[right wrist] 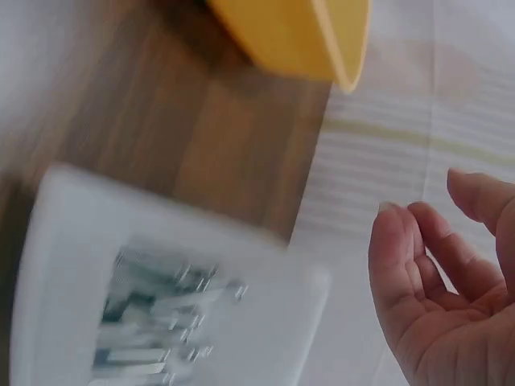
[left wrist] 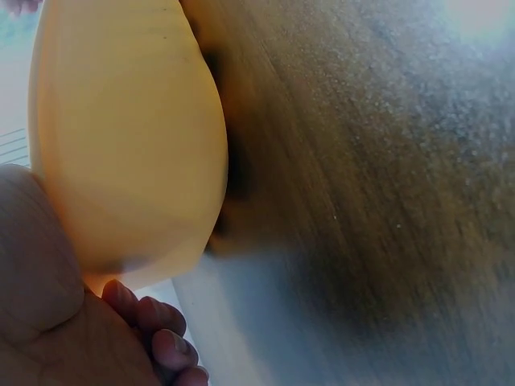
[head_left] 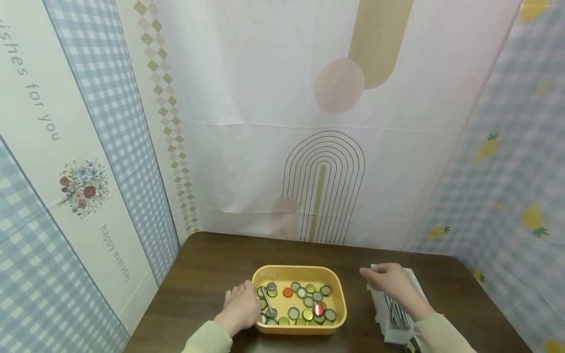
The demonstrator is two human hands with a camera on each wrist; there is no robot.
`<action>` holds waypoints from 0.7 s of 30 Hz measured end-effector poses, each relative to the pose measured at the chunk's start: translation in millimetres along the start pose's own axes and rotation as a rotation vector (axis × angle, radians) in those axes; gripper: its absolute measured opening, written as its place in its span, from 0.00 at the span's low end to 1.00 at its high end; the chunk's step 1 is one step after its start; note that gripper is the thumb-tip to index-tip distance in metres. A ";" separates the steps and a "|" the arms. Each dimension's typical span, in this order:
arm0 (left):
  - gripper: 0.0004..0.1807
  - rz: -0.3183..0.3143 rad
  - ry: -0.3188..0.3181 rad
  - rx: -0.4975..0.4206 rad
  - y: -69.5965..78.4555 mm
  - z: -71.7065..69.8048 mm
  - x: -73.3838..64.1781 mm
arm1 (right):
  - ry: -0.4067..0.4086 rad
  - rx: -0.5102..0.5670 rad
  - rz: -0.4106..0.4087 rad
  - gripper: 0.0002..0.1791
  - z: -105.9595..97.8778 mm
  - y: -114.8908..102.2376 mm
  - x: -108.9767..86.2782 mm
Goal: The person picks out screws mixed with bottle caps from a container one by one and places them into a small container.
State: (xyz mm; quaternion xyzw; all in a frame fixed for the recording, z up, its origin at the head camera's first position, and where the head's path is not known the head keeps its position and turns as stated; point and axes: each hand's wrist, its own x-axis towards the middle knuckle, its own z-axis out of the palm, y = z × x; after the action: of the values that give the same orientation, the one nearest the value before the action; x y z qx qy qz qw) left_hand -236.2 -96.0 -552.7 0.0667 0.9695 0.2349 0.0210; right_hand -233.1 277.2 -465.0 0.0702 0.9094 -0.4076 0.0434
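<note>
In the head view a yellow plastic basin (head_left: 319, 330) stands on the table with several bottle caps (head_left: 307, 314) inside. A slim metal piece (head_left: 267, 300) lies across caps at its left side. My left hand (head_left: 241, 306) grips the basin's left side, fingers along the outside wall; its thumb is hidden in the head view. My right hand (head_left: 393, 282) hovers by a white container (head_left: 397, 335) holding several slim metal pieces (head_left: 397, 314). In the right wrist view its fingers (right wrist: 392, 265) curl loosely, thumb apart from them, nothing between.
The dark wooden table (head_left: 220, 250) runs back to a patterned cloth (head_left: 238, 162) hung behind it. More cloth hangs at both sides. A small dark object (head_left: 412, 346) lies at the white container's near end, partly covered by the right sleeve (head_left: 441, 336).
</note>
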 end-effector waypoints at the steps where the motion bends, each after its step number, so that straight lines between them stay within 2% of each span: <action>1: 0.11 0.000 0.000 0.001 -0.5 0.6 0.1 | -0.010 0.016 -0.006 0.35 5.3 -4.9 0.2; 4: 0.11 -0.004 -0.004 0.003 -1.4 2.0 0.7 | -0.026 0.051 -0.031 0.26 26.2 -20.6 2.5; 8: 0.11 -0.006 -0.007 0.008 -1.6 1.8 1.4 | -0.069 0.047 -0.107 0.17 60.3 -39.8 8.7; 10: 0.11 -0.007 -0.011 0.008 -1.1 1.2 1.5 | -0.122 0.044 -0.154 0.16 77.1 -47.7 11.8; 15: 0.12 -0.012 -0.017 0.005 0.6 -0.6 0.0 | -0.262 0.061 -0.190 0.13 114.3 -65.3 14.2; 17: 0.12 -0.012 -0.013 0.005 1.1 -1.0 -0.6 | -0.289 0.063 -0.176 0.13 127.1 -71.0 14.5; 21: 0.11 -0.005 -0.010 0.010 1.9 -1.9 -0.8 | -0.287 0.049 -0.207 0.13 151.1 -77.2 16.0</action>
State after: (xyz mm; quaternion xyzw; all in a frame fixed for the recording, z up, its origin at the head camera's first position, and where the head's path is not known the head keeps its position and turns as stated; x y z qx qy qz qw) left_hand -235.2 -95.3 -550.1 0.0654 0.9707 0.2296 0.0261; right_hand -258.2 115.0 -510.8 -0.0817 0.8860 -0.4377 0.1291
